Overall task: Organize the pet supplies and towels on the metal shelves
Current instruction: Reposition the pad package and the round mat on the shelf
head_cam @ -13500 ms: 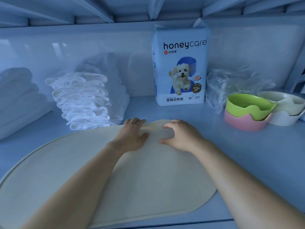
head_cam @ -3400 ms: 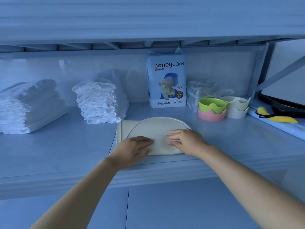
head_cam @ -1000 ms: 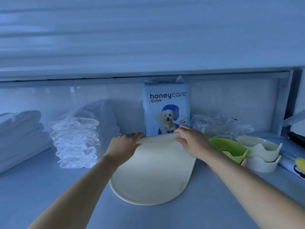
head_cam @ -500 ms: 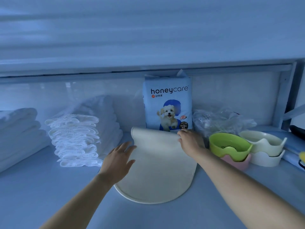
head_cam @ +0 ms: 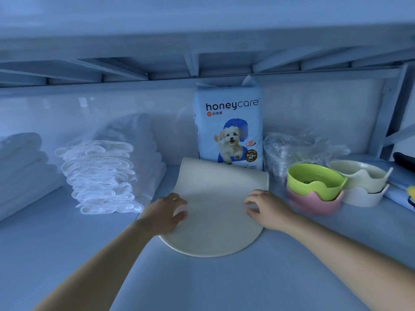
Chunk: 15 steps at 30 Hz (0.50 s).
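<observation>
A cream folded mat (head_cam: 215,212) lies on the metal shelf (head_cam: 67,254), its far end curling up against the blue honeycare pad pack (head_cam: 229,122). My left hand (head_cam: 166,212) rests on the mat's left edge with its fingers lying on top. On the right side of the mat my right hand (head_cam: 262,207) presses down with bent fingertips. Two stacks of white folded towels stand to the left, one near the mat (head_cam: 101,176) and one at the far left (head_cam: 22,167).
Right of the mat a green bowl (head_cam: 314,182) is nested in a pink bowl (head_cam: 314,205), and a cream bowl (head_cam: 359,173) sits in a white one. A crumpled clear plastic bag (head_cam: 296,147) lies behind them. The upper shelf's underside (head_cam: 202,63) hangs low overhead.
Both hands have come back from the mat's far end to its sides near the middle. The mat's far end now stands curled against the pack.
</observation>
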Each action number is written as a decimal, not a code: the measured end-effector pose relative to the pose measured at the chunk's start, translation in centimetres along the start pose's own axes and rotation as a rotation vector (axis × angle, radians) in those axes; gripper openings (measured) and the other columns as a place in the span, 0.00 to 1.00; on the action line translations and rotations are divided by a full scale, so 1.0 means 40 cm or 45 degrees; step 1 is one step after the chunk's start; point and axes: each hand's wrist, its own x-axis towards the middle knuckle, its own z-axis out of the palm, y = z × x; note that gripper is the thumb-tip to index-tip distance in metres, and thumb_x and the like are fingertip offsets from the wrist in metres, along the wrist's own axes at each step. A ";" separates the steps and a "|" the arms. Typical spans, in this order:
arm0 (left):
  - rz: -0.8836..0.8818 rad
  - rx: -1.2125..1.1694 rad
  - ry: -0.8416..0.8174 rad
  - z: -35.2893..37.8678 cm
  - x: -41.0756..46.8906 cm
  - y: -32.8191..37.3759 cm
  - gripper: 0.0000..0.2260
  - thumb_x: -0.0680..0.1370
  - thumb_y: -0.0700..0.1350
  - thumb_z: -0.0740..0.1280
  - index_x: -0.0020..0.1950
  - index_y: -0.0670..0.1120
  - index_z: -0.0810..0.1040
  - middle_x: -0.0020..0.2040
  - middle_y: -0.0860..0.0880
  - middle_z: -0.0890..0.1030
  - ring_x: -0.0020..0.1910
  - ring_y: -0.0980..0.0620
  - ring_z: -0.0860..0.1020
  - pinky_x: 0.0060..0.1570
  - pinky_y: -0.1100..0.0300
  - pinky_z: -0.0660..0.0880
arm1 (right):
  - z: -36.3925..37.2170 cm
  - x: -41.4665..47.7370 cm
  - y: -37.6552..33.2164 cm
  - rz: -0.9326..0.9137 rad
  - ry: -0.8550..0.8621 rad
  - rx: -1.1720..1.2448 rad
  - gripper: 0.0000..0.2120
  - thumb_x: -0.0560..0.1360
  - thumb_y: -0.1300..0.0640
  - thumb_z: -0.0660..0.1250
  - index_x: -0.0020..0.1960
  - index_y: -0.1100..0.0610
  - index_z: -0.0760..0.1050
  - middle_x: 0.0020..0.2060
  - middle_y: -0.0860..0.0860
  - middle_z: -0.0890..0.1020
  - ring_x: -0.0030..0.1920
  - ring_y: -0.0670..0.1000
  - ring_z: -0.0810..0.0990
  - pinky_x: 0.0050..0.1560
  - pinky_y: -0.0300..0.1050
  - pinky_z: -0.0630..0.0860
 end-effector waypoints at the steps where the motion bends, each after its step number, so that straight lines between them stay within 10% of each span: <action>1: 0.012 -0.012 -0.005 0.000 0.010 0.000 0.17 0.79 0.55 0.58 0.67 0.56 0.70 0.69 0.56 0.67 0.65 0.52 0.70 0.63 0.56 0.68 | -0.007 -0.009 0.004 0.035 0.008 -0.010 0.14 0.76 0.49 0.62 0.59 0.51 0.75 0.60 0.45 0.74 0.62 0.47 0.72 0.57 0.43 0.72; 15: -0.079 -0.008 0.001 0.029 0.102 0.028 0.17 0.79 0.55 0.56 0.67 0.55 0.68 0.70 0.54 0.65 0.68 0.49 0.66 0.65 0.47 0.67 | 0.005 0.018 -0.005 0.049 0.105 0.144 0.16 0.75 0.56 0.65 0.62 0.53 0.75 0.66 0.51 0.69 0.66 0.50 0.68 0.62 0.35 0.62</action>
